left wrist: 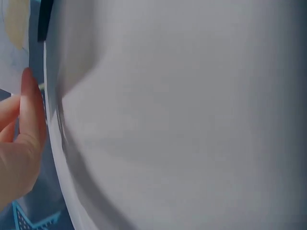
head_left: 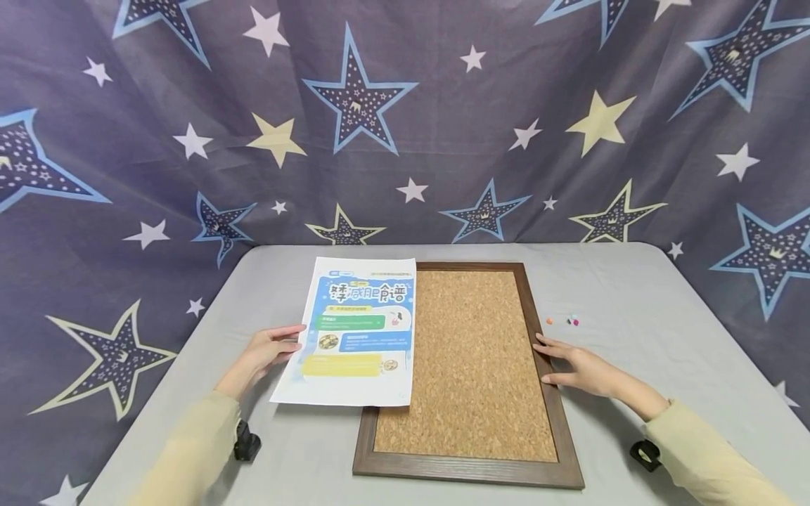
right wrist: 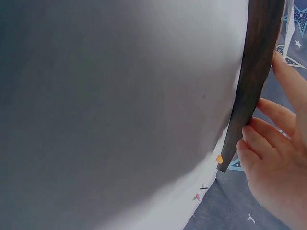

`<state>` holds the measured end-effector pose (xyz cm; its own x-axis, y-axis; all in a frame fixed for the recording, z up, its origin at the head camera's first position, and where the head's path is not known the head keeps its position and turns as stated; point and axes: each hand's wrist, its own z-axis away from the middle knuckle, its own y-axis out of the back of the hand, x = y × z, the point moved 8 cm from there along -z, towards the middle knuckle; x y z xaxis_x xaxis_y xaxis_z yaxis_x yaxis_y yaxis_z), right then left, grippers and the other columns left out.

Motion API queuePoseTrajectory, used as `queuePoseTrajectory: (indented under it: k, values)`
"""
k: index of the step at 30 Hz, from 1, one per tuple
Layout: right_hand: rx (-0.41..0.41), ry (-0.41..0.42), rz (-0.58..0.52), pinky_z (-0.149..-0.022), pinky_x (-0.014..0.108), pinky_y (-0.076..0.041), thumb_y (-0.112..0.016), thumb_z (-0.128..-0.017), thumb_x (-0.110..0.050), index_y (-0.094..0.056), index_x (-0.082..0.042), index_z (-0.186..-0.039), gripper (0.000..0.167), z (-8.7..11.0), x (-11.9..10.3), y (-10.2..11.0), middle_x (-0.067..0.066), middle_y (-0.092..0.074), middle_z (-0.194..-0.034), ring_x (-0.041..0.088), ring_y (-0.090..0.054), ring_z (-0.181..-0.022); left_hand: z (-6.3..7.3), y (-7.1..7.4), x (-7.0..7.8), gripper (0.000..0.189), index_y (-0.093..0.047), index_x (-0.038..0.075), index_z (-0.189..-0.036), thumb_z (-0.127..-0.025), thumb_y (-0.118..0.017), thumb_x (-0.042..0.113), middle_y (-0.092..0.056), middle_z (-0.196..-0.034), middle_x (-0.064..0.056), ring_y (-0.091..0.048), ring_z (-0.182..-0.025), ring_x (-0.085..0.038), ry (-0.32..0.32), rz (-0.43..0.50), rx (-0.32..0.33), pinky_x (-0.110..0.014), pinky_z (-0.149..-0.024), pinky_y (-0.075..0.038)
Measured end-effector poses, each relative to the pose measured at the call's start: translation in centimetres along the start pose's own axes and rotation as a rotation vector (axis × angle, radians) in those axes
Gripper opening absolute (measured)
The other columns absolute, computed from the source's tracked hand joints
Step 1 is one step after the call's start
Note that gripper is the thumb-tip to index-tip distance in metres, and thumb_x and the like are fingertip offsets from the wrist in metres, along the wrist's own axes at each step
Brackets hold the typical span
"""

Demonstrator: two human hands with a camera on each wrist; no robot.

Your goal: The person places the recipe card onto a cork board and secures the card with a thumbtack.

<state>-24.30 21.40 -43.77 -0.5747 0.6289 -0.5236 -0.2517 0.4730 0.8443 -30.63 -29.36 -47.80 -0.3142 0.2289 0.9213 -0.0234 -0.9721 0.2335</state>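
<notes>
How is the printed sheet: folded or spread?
Spread: in the head view, the printed sheet shows all four corners and no fold across it.

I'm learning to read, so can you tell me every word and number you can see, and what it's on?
"减肥食谱": big title on the paper poster; what comes just before it is unclear.
Too small to read: the poster's top lines, and the writing on its green banner, blue banner and yellow banner.
No writing shows on the cork board.
</notes>
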Motion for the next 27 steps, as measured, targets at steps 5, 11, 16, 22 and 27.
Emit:
queuePoseTrajectory:
  k: [5, 11, 16, 22, 27]
  values:
    - [-0.003, 0.007, -0.001, -0.087, 0.051, -0.036, -0.064, -0.080, -0.026, -0.046, 0.010, -0.122, 0.058, 0.0, -0.1, 0.0, 0.029, -0.035, -0.131, 0.045, -0.036, -0.116, 0.3, -1.8, 0.3, 0.052, -0.046, -0.005, -0.125, -0.075, -0.063, -0.006, -0.057, -0.097, -0.004, -0.061, -0.071, -0.008, 0.016, 0.027, 0.022, -0.019, -0.063, -0.050]
    - [-0.006, -0.005, -0.007, -0.086, 0.050, -0.037, -0.064, -0.080, -0.026, -0.046, 0.010, -0.123, 0.059, 0.0, 0.1, -0.1, 0.030, -0.034, -0.132, 0.045, -0.036, -0.116, 0.6, -4.1, 0.9, 0.051, -0.046, -0.006, -0.124, -0.076, -0.059, -0.010, -0.057, -0.092, -0.002, -0.060, -0.066, -0.005, 0.018, 0.099, 0.031, -0.017, -0.059, -0.050]
    - [-0.019, -0.027, -0.007, -0.085, 0.049, -0.038, -0.063, -0.080, -0.027, -0.045, 0.009, -0.124, 0.060, 0.0, 0.4, -0.2, 0.029, -0.033, -0.133, 0.044, -0.036, -0.117, 1.0, -5.9, 1.6, 0.048, -0.048, -0.007, -0.123, -0.076, -0.058, -0.012, -0.057, -0.090, -0.004, -0.059, -0.064, -0.004, 0.009, 0.132, 0.040, -0.017, -0.057, -0.049]
    - [-0.022, -0.030, -0.010, -0.086, 0.049, -0.038, -0.063, -0.080, -0.027, -0.045, 0.009, -0.124, 0.060, 0.0, 0.5, -0.2, 0.029, -0.034, -0.133, 0.044, -0.036, -0.117, 1.4, -7.9, 2.4, 0.044, -0.052, -0.006, -0.119, -0.076, -0.057, -0.012, -0.057, -0.091, -0.008, -0.059, -0.063, -0.006, 0.011, 0.136, 0.055, -0.018, -0.055, -0.049]
    - [-0.020, -0.023, -0.012, -0.085, 0.049, -0.038, -0.063, -0.081, -0.027, -0.045, 0.010, -0.124, 0.059, 0.0, 0.3, -0.1, 0.029, -0.033, -0.133, 0.045, -0.036, -0.117, 1.7, -9.5, 3.0, 0.040, -0.059, -0.002, -0.113, -0.074, -0.060, -0.010, -0.058, -0.094, -0.013, -0.060, -0.066, -0.010, -0.022, 0.121, 0.059, -0.020, -0.057, -0.050]
